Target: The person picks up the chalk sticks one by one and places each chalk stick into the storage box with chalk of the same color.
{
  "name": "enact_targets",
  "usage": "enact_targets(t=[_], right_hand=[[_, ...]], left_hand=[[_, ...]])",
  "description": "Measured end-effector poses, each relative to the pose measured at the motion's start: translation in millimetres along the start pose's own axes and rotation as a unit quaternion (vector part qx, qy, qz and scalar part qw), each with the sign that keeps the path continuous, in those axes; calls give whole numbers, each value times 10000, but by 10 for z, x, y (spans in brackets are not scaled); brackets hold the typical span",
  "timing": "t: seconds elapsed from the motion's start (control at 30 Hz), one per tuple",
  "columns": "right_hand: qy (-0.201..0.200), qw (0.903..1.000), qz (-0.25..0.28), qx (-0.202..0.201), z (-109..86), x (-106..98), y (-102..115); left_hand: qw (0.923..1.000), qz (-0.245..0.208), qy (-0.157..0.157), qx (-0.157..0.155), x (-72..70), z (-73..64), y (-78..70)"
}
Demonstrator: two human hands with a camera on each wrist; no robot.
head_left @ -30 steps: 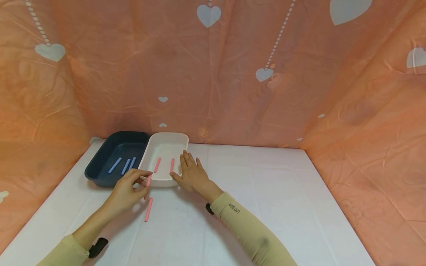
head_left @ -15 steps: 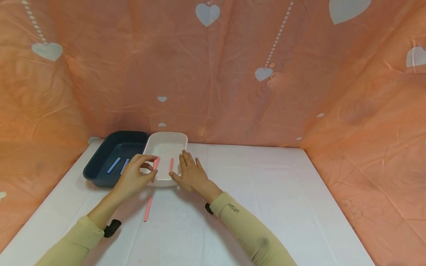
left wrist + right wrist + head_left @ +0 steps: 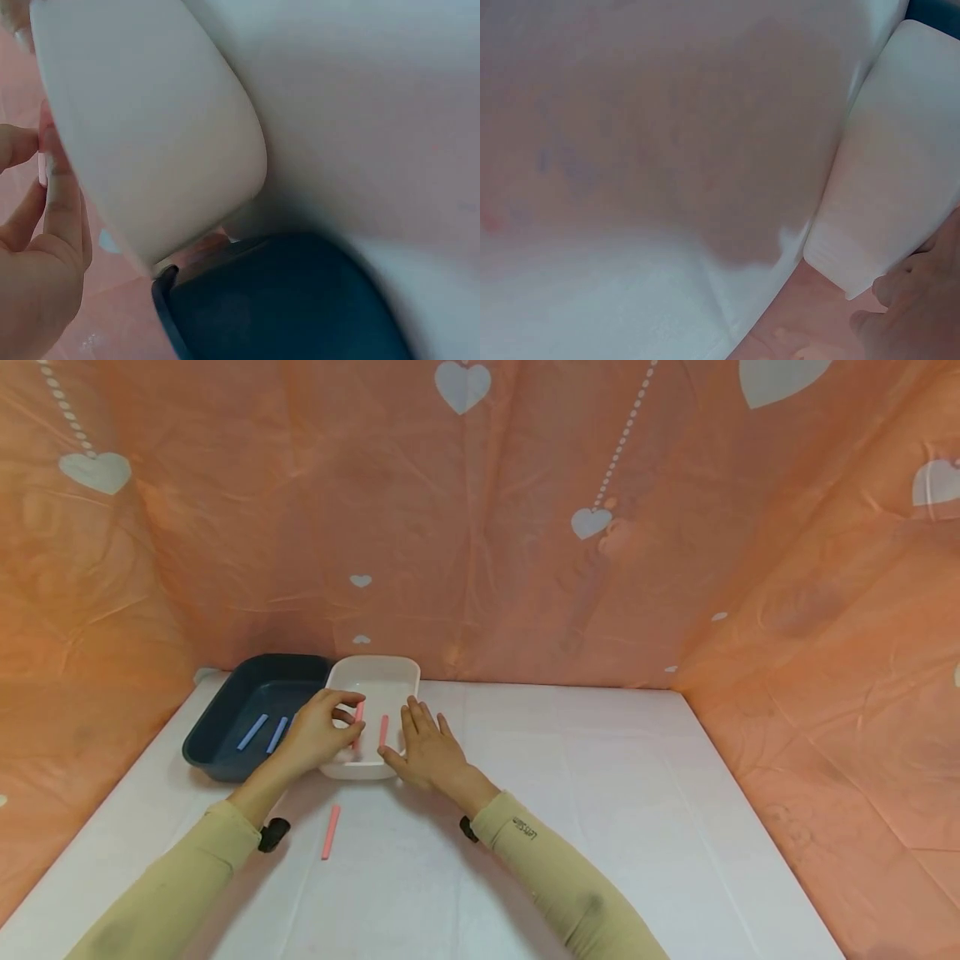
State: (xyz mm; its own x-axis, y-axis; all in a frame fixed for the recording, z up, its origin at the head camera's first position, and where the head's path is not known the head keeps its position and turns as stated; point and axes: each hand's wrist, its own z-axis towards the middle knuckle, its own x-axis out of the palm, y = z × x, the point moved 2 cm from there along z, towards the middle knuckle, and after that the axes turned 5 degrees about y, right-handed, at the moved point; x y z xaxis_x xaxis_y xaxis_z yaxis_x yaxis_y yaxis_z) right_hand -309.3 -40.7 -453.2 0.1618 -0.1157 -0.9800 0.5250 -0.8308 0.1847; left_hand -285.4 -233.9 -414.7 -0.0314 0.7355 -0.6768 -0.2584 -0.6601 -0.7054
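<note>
In the head view my left hand (image 3: 318, 735) pinches a pink chalk stick (image 3: 358, 717) between thumb and fingertips, over the white tray (image 3: 390, 672). The left wrist view also shows that pinch, with the chalk (image 3: 43, 161) upright past the tray's side. One pink chalk stick (image 3: 384, 728) lies inside the white tray, right of the held one. My right hand (image 3: 431, 752) rests at the tray's right rim, fingers extended and thumb at the near corner. Another pink chalk stick (image 3: 331, 832) lies on the table in front of the trays.
A dark blue tray (image 3: 197, 743) stands against the white tray's left side. Blue chalk sticks (image 3: 252, 732) lie in it, partly hidden by my left hand. An orange curtain with hearts (image 3: 510, 610) rises behind the white table (image 3: 600, 793).
My left hand has moved forward and right, carrying the pink chalk from the tray's near left edge to over its inside. My right hand keeps its place at the rim.
</note>
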Motion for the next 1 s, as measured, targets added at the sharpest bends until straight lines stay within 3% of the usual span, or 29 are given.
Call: enact_targets(t=[0.33,0.5,0.73,1.0], right_hand=[[41,10000,-67,10,-5,-9,-4],[42,9999,-106,-1,2,-7,-1],[24,10000,-64,24,3,-11,6],[11,9999,-111,35,15,12,-3]], left_hand=[[9951,-301,817,-480,106,269,135],[9908,-472,1147,-548,153,350,180],[9898,-347,1234,-629,226,440,286],[9885,389,1234,-781,299,502,351]])
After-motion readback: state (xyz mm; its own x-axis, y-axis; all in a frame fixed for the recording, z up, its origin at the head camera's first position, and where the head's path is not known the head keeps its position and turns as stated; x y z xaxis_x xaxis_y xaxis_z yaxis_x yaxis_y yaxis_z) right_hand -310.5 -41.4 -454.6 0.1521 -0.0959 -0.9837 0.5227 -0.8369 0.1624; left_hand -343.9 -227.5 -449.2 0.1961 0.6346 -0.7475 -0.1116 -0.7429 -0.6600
